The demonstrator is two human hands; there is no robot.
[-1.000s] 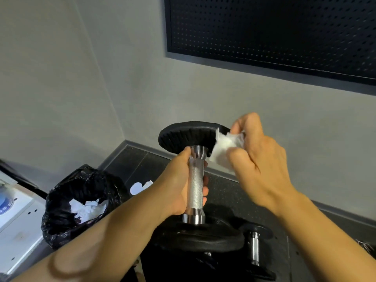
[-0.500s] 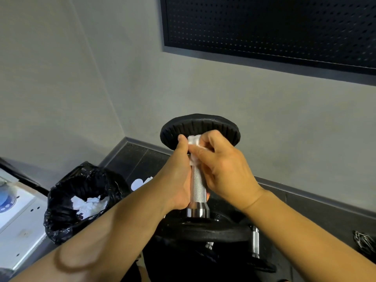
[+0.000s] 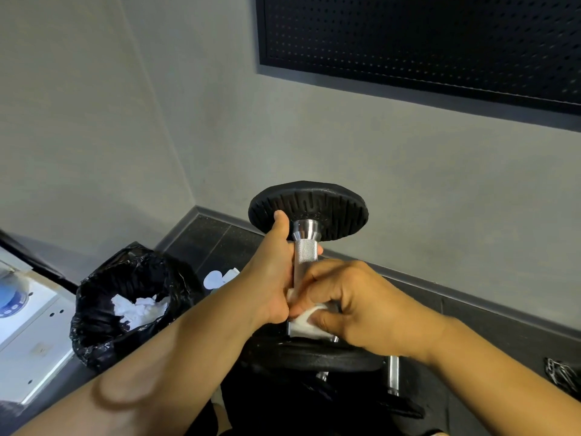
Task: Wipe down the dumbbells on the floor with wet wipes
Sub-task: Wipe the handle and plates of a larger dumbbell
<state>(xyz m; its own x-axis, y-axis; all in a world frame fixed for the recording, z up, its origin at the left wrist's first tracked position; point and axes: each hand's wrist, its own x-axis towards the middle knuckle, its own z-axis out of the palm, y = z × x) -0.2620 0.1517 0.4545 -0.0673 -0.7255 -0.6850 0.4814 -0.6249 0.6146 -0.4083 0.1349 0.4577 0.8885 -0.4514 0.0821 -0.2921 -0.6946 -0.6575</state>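
Above the right hand (image 3: pixel 355 305), the handle (image 3: pixel 305 256) is exposed up to the top plate (image 3: pixel 309 206), which caps upward travel. The left hand (image 3: pixel 270 278), gripping the handle, closes off its left side, thumb at the plate's underside. Just below the right hand, which holds the wipe (image 3: pixel 303 324) against the handle, the lower plate (image 3: pixel 317 357) blocks descent. Left of the left hand, a strip of floor (image 3: pixel 217 243) lies open as far as the bin bag (image 3: pixel 103 328), with white scraps (image 3: pixel 220 276) on it. Right of the right hand, floor is open to the wall (image 3: pixel 393 190). A second dumbbell (image 3: pixel 393 376) sits below the right wrist.
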